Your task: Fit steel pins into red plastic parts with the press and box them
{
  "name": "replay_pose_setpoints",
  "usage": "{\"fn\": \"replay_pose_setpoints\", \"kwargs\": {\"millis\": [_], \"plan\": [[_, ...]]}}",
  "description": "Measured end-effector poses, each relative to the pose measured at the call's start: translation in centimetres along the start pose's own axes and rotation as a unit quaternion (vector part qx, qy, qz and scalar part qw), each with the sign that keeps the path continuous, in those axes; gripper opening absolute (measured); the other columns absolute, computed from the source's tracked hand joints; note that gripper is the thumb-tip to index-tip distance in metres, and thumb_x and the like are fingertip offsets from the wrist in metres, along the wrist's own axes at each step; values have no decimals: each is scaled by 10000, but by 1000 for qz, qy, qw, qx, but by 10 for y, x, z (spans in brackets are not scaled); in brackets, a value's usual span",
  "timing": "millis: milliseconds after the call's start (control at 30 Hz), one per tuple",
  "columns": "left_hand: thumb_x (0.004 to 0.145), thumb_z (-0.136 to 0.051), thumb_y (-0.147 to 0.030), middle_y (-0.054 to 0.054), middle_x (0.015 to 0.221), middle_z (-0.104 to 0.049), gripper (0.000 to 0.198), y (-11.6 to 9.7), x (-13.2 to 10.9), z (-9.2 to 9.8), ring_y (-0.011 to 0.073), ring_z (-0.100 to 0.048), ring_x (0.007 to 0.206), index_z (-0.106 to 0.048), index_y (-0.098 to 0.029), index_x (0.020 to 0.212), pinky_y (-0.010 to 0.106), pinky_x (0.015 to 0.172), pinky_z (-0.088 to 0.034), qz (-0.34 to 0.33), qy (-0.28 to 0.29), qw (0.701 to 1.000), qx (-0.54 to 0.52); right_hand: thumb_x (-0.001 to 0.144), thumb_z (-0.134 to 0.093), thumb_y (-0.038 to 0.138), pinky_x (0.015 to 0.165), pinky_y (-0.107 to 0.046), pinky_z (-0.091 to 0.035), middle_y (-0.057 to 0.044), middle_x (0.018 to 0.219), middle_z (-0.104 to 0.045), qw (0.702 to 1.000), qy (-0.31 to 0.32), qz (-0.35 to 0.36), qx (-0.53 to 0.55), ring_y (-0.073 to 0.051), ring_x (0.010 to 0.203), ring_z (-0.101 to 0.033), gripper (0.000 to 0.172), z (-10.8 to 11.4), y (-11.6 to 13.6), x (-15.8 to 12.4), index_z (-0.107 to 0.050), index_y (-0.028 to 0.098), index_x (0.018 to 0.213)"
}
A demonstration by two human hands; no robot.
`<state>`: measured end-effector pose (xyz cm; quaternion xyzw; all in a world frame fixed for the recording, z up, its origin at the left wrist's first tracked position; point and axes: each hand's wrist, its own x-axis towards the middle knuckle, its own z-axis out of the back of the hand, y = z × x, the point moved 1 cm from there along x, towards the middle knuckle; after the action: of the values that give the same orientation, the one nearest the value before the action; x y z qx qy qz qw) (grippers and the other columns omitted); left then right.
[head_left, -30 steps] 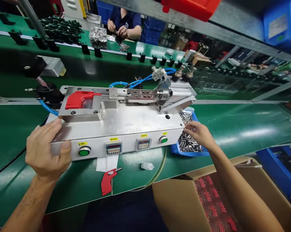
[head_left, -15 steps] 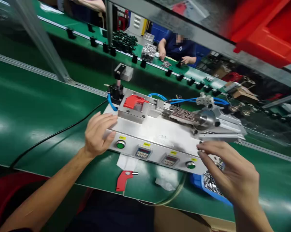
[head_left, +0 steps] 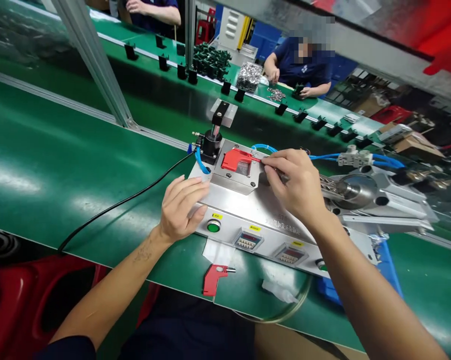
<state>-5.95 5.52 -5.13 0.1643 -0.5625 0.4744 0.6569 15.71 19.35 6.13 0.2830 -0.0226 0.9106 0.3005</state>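
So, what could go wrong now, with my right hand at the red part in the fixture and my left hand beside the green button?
1. The left hand lies close to the green button. An accidental press might fire the pneumatic cylinder while the right hand is between it and the red part, possibly pinching fingers.
2. The right forearm passes just over the second green button and could bump it.
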Motion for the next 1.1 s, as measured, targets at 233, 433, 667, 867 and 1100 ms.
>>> {"fn": "replay_pose_setpoints", "kwargs": {"millis": [233, 433, 667, 867, 1100], "plan": [[1022, -542, -279, 108, 1125, -803, 223, 0, -1, 0, 287, -735, 1157, -675, -185, 1174, 466, 1070, -514, 12, 3, 1000, 3, 1001, -541, 266, 833, -472, -543, -150, 1102, -731, 992, 116, -30, -44, -326, 1009, -654, 266, 8, 4, 16, -793, 185, 1023], [1018, -560, -263, 137, 1192, -761, 265, 1, -2, 3, 312, -691, 1199, -656, -174, 1249, 473, 1019, -537, -4, 32, 999, -2, 997, -598, 235, 912, -470, -560, -124, 1212, -719, 997, 51, -26, -49, -321, 1115, -671, 230, 43, 23, -21, -726, 237, 1188], [954, -699, -210, 46, 844, -715, 142, -22, -16, 24, 211, -648, 761, -725, -216, 1094, 344, 731, -490, -92, 42, 994, 39, 1022, -583, 196, 684, -332, -547, -60, 919, -715, 990, 80, -88, -74, -220, 798, -708, 165, 88, 29, -145, -668, 232, 1159], [1008, -634, -136, 52, 847, -733, 174, -38, -12, 28, 190, -638, 712, -683, -162, 1173, 327, 648, -428, -76, 218, 972, 30, 1033, -569, 272, 618, -354, -530, -47, 857, -716, 978, 70, -137, -141, -248, 729, -717, 179, 89, 15, -197, -634, 266, 1199], [1029, -560, -79, 74, 936, -737, 189, -49, 9, 37, 213, -643, 800, -666, -142, 1172, 333, 674, -466, -29, 321, 944, 73, 986, -611, 618, 542, -411, -578, -63, 789, -742, 973, 84, -213, -35, -264, 611, -727, 254, 86, -18, -226, -654, 376, 1051]]}}
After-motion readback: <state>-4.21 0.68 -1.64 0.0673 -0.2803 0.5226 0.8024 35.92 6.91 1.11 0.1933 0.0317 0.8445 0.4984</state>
